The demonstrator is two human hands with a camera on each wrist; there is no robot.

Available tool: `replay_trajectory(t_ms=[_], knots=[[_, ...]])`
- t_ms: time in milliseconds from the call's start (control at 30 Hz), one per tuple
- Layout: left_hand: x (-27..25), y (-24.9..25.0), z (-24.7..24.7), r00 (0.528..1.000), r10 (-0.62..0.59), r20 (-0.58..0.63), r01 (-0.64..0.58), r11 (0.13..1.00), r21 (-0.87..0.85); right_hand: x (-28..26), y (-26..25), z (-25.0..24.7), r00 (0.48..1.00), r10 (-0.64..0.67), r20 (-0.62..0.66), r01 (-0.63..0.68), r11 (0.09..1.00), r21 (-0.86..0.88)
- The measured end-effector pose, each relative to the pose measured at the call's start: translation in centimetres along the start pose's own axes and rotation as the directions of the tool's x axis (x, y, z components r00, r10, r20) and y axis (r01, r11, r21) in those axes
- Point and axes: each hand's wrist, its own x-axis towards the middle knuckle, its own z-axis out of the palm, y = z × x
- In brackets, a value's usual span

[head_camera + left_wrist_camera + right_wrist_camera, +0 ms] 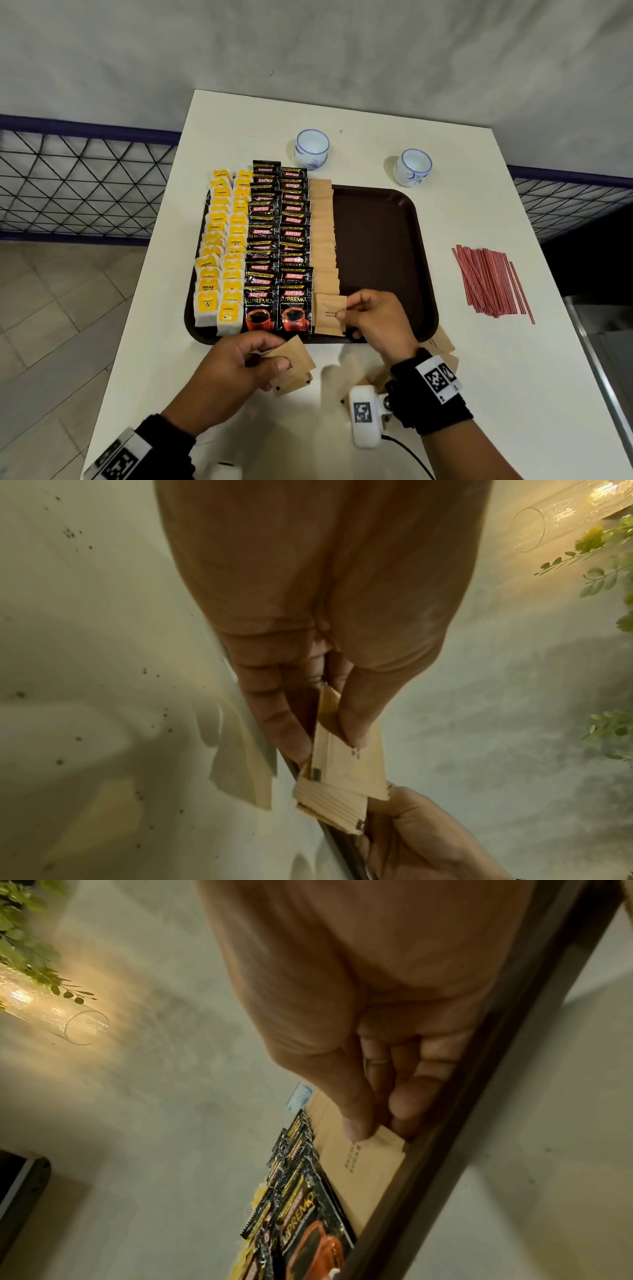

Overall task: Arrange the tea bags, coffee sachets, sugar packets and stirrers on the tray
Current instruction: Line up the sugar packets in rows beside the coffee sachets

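The square brown-paper sugar packet (329,313), printed "BROWN SUGAR" in small dark letters, lies at the near end of a column of like packets on the dark brown plastic tray (383,240). The right hand (375,317) pinches its right edge between thumb and fingers. The left hand (236,365), just before the tray's near rim, grips a small fanned stack of brown sugar packets (294,368), thumb on top.

Left of the sugar column stand two overlapping columns of black coffee sachets (278,240), each reading "KOPIKO" in white on red and "SUPREMO" in gold; the nearest two show a red cup of coffee. Further left are two columns of white tea bags with yellow tags (222,246); one tag reads "RELAX", the rest are too small to read. The tray's right half is bare.

More brown packets lie on the white worktop (479,359) beside the right wrist, partly hidden by it. A loose bundle of red-and-white striped stirrers (486,281) lies well right of the tray. Two white cups with blue patterns (311,149) stand beyond the tray's far edge.
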Motion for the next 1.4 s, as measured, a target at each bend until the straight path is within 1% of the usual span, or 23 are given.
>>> replay_trajectory(t_ms=[133,300,500,567,633,700,733,767,800,833,867,900,933,1033,1233,1333,1400], knots=[[0.1,0.4,0.0,1.000,0.007,-0.016,-0.007,1.000,-0.025,0.2,-0.3,-0.1,1.000,-0.029,0.000,0.029,0.998,-0.057],[0.3,1.1,0.4,1.000,-0.011,-0.026,0.010,0.999,-0.052,0.3,-0.3,0.0,0.999,-0.038,0.005,0.038,0.996,-0.080],[0.5,1.6,0.6,0.999,-0.013,-0.044,0.009,0.995,-0.104,0.3,0.0,0.3,0.996,-0.064,-0.059,0.048,0.969,-0.241],[0.6,1.8,0.7,0.999,-0.008,-0.050,0.002,0.995,-0.105,0.1,-0.1,0.2,0.993,-0.076,-0.091,0.045,0.950,-0.309],[0.6,2.1,0.9,0.998,-0.010,-0.063,0.003,0.994,-0.111,-0.4,-0.1,0.1,0.987,-0.096,-0.132,0.046,0.940,-0.338],[0.7,2.2,1.1,0.996,-0.023,-0.082,0.012,0.992,-0.123,-1.3,-0.3,-0.2,0.979,-0.136,-0.151,0.089,0.955,-0.283],[0.8,2.2,1.2,0.995,-0.029,-0.092,0.017,0.991,-0.129,-1.8,-0.4,-0.3,0.983,-0.144,-0.115,0.118,0.971,-0.207],[0.9,2.3,1.4,0.994,-0.035,-0.103,0.021,0.990,-0.141,-2.3,-0.5,-0.4,0.990,-0.138,-0.033,0.133,0.985,-0.110],[0.9,2.4,1.6,0.993,-0.038,-0.114,0.020,0.987,-0.158,-2.9,-0.6,-0.5,0.989,-0.128,0.077,0.128,0.992,-0.004],[1.1,2.6,1.8,0.992,-0.037,-0.122,0.016,0.985,-0.173,-3.4,-0.6,-0.6,0.977,-0.114,0.180,0.099,0.991,0.090],[1.2,2.7,2.1,0.991,-0.033,-0.127,0.009,0.983,-0.185,-3.8,-0.5,-0.6,0.960,-0.107,0.257,0.065,0.983,0.170],[1.3,2.9,2.3,0.991,-0.025,-0.128,-0.001,0.981,-0.193,-4.2,-0.5,-0.5,0.949,-0.110,0.296,0.042,0.973,0.227],[1.4,3.1,2.7,0.992,-0.011,-0.126,-0.014,0.980,-0.198,-4.3,-0.4,-0.4,0.946,-0.120,0.302,0.037,0.963,0.266],[1.8,3.5,3.5,0.992,0.021,-0.123,-0.044,0.981,-0.189,-4.4,-0.3,-0.1,0.959,-0.145,0.243,0.056,0.939,0.340],[2.6,4.1,3.8,0.987,0.033,-0.159,-0.068,0.973,-0.223,-3.8,-0.8,0.3,0.980,-0.124,0.154,0.034,0.875,0.483],[3.0,4.4,3.6,0.987,0.019,-0.157,-0.058,0.967,-0.246,-3.3,-1.1,0.6,0.990,-0.099,0.100,0.036,0.866,0.500],[3.2,4.4,3.5,0.986,0.028,-0.162,-0.065,0.971,-0.229,-2.9,-1.3,0.7,0.991,-0.101,0.085,0.046,0.870,0.491]])
